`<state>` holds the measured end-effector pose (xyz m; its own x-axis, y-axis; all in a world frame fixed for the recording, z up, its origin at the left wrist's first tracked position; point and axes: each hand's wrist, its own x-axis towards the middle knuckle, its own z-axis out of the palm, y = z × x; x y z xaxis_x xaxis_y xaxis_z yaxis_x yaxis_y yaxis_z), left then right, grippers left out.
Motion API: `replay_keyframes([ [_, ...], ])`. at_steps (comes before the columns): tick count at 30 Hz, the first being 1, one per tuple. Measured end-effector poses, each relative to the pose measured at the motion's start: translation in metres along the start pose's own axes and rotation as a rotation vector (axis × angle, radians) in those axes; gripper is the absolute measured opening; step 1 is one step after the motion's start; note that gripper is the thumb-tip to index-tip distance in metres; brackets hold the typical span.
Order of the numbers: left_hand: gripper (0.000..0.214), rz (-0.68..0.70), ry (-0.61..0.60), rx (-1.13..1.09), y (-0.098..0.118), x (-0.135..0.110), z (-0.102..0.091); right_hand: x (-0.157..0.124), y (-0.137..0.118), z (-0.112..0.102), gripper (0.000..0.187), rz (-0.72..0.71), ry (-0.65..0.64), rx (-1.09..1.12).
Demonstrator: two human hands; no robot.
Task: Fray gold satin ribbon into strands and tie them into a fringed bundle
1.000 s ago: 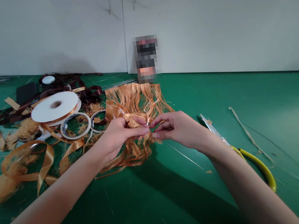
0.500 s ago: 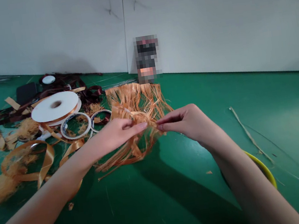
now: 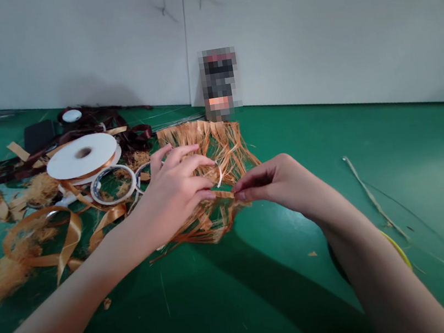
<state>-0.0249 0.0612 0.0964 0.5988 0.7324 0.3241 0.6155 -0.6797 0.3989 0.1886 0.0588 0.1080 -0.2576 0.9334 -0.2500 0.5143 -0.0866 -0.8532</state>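
Observation:
Tan paper-like fringe with long frayed strands (image 3: 220,155) lies on the green surface under and between my hands. My right hand (image 3: 277,183) pinches the end of its narrow gathered band (image 3: 224,194) between thumb and fingers. My left hand (image 3: 183,186) is spread over the fringe, palm down, fingers apart. Its thumb tip rests at or against the band's left end; whether it touches is unclear. By the left fingertips a thin white curved strip (image 3: 219,174) shows, partly hidden by the hand.
Left lie a white ribbon spool (image 3: 68,156), a tape roll (image 3: 97,199), tan ribbon (image 3: 74,233), fibre clumps (image 3: 8,273) and dark ribbon (image 3: 115,121). A pixelated object (image 3: 220,83) stands by the white wall. A yellow-rimmed container (image 3: 399,251) sits under my right forearm; a thin stalk (image 3: 370,191) lies beyond.
My left hand has released its pinch on the fringe band and spread its fingers over it. My right hand keeps its pinch. The white curved strip is now more visible.

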Motion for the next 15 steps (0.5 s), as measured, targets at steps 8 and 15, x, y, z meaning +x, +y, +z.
replay_keyframes([
  [8,0.032,0.044,-0.049,0.043,-0.001,-0.001,0.005,0.001,-0.003,-0.002,0.005,0.063,-0.036,0.14],
  [15,0.045,-0.005,-0.222,-0.05,0.01,-0.005,-0.003,0.002,-0.003,-0.005,0.007,0.118,-0.074,0.178],
])
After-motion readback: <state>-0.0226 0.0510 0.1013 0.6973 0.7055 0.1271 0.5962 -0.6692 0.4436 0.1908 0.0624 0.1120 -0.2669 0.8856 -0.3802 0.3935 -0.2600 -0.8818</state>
